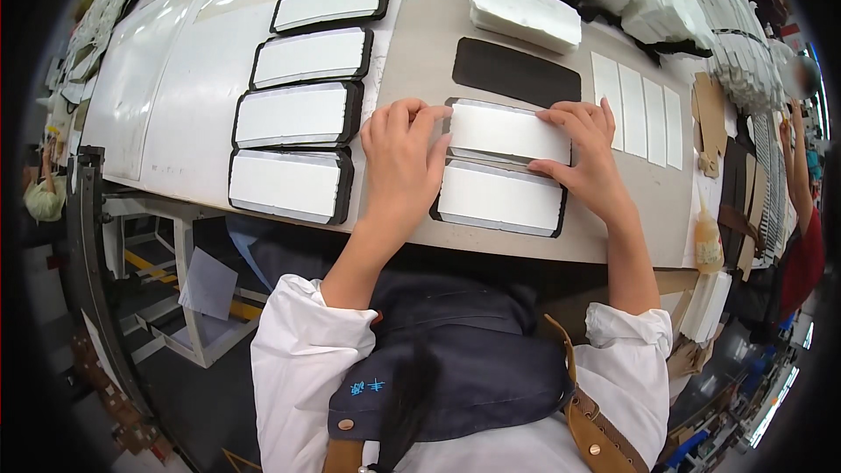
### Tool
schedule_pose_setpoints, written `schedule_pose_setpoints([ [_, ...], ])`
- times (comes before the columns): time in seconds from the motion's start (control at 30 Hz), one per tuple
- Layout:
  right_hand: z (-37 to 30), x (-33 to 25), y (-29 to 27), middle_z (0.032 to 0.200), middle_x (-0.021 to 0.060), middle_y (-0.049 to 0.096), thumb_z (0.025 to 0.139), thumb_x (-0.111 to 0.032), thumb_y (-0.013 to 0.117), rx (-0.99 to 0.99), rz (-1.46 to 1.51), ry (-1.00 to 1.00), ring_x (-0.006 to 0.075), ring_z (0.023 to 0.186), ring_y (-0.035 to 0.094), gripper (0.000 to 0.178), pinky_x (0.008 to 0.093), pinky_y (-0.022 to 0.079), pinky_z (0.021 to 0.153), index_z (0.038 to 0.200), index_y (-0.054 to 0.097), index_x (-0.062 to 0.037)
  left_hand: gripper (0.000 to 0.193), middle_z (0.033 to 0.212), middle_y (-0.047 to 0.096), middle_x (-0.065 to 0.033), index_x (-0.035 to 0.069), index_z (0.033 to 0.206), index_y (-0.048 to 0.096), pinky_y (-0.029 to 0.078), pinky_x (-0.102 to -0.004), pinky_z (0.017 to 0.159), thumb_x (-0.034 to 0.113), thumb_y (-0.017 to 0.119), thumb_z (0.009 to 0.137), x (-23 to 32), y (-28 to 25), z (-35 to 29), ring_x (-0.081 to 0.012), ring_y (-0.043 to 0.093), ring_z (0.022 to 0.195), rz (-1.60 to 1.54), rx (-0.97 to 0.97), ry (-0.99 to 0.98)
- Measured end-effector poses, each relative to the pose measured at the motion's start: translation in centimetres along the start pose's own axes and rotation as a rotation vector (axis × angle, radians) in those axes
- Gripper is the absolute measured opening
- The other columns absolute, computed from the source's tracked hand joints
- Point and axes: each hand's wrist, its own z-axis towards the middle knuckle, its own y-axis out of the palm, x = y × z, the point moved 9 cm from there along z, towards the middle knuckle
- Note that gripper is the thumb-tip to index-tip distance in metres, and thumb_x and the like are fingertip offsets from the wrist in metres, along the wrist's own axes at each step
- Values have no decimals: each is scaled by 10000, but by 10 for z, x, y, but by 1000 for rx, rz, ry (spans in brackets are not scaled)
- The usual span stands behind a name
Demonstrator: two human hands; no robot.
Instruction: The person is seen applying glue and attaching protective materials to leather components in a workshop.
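A white rectangular card panel (504, 130) with a grey margin and dark edge lies in front of me on the work board. My left hand (405, 153) pinches its left end, index finger at the upper corner and thumb lower down. My right hand (585, 149) spans its right end, fingers at the far edge and thumb at the near edge. Just nearer lies a similar white panel with a black border (499, 196). Beyond my hands is a bare black panel (517, 72). Four slim white strips (655, 121) lie side by side to the right.
A column of several black-bordered white panels (287, 114) lies left. A thick stack of white pieces (526, 13) stands at the back, with bundled white material (648, 0) beyond. A yellowish squeeze bottle (708, 241) stands right. Another person's arm (797, 158) shows at far right.
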Motion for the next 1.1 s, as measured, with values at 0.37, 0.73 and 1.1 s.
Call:
schedule_pose_setpoints([
  [0.37,-1,2,1,1252,48,611,734,-290,885,-14,-15,1,248,1247,521,615,522,96,1274,1264,655,-78,325,1167,570,-101,86,1220,657,347,-478,1059,10,663,905,2,0,0,-320,503,1174,1,20,23],
  [0.73,-1,4,2,1249,57,620,728,-271,891,-2,9,-3,264,1253,520,608,544,98,1268,1254,655,-78,323,1186,568,-73,135,1236,690,330,-456,1062,136,727,915,0,3,0,-288,497,1162,10,-22,1],
  [1.1,-1,12,0,1239,51,620,789,-282,859,-45,122,56,240,1241,535,579,540,110,1269,1291,642,-91,319,1162,561,-59,152,1228,708,341,-452,1052,140,741,911,6,4,0,-263,515,1117,76,-22,43],
])
